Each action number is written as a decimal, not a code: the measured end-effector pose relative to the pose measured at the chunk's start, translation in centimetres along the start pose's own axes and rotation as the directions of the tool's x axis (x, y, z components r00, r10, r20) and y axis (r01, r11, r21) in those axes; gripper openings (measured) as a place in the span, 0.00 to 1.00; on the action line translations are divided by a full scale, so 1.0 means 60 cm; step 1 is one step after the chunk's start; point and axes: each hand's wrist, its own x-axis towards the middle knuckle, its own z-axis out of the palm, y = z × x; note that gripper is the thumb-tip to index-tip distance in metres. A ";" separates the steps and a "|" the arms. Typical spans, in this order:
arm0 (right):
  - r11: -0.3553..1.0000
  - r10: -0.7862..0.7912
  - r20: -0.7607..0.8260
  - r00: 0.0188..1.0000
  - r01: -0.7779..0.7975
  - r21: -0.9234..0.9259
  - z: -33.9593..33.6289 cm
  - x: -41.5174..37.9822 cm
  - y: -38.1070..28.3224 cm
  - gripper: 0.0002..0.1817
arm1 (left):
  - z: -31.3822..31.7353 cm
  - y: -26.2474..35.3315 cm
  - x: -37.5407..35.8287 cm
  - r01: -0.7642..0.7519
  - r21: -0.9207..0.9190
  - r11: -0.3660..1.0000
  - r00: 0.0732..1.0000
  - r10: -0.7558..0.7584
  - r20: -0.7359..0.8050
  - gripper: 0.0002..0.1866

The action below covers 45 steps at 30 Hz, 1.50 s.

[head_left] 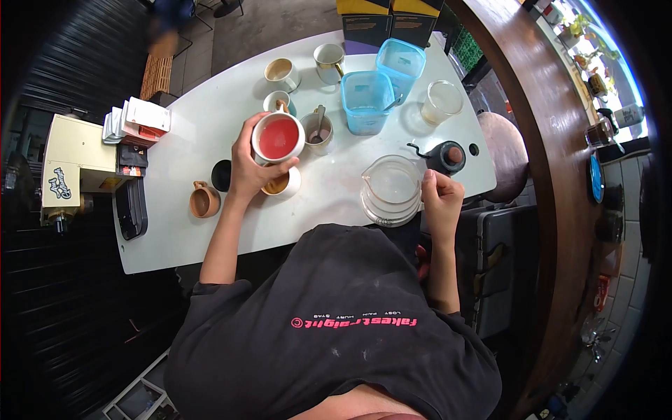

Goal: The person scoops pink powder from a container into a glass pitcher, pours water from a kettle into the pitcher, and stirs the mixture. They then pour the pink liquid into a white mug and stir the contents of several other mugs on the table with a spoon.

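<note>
My left hand (245, 161) is wrapped round a white mug (299, 145), raised over the table. Its inside looks red; liquid or glaze, I cannot say. Fingers closed, my right hand (442, 199) grips a clear glass pitcher (392, 199) at its right side, near the table's front edge. Partly hidden below the raised mug is another white mug (290, 183) with something yellow-brown in it. Just beyond stands a mug (323, 145) with a spoon (320, 122) inside. A black gooseneck kettle (448, 158) sits beside my right hand.
Several more cups, including a brown one (204, 200), stand on the white table (175, 241). Two blue plastic containers (365, 122) and a clear glass (442, 103) are toward the back. A card holder (136, 122) is at left; boxes (367, 31) stand at the far edge.
</note>
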 end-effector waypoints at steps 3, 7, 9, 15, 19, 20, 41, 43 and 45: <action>1.000 0.000 0.005 1.000 0.000 -0.007 0.004 0.001 0.011 0.19 | -0.026 -0.016 0.011 0.054 0.013 0.998 0.999 -0.054 -0.003 0.45; 1.000 0.012 0.029 1.000 -0.012 0.003 0.010 0.002 0.025 0.20 | -0.062 -0.056 0.031 0.050 0.045 0.998 0.998 -0.049 -0.039 0.42; 1.000 0.010 0.059 0.998 -0.009 -0.012 0.009 0.004 0.034 0.22 | -0.079 -0.084 0.041 0.080 0.071 0.994 0.995 -0.076 -0.061 0.41; 1.000 0.013 0.099 0.995 -0.011 -0.022 0.016 0.008 0.050 0.24 | -0.106 -0.170 0.068 0.137 0.035 0.990 0.986 -0.133 -0.096 0.41; 0.999 0.013 0.107 0.994 -0.009 -0.042 0.021 0.011 0.049 0.23 | -0.114 -0.219 0.075 0.173 0.108 0.979 0.981 -0.162 -0.105 0.42; 0.999 0.014 0.111 0.994 -0.010 -0.041 0.025 0.012 0.050 0.23 | -0.116 -0.231 0.076 0.191 0.142 0.971 0.979 -0.177 -0.106 0.42; 0.998 0.070 0.069 0.995 -0.070 0.002 0.042 0.016 0.085 0.21 | -0.118 -0.337 0.097 0.402 0.304 0.864 0.915 -0.391 -0.101 0.43; 0.996 0.082 0.115 0.990 -0.077 -0.046 0.036 0.015 0.096 0.24 | -0.118 -0.344 0.098 0.408 0.306 0.860 0.912 -0.398 -0.098 0.43; 0.996 0.087 0.112 0.990 -0.083 -0.046 0.035 0.015 0.099 0.24 | -0.119 -0.353 0.100 0.414 0.308 0.857 0.909 -0.405 -0.095 0.43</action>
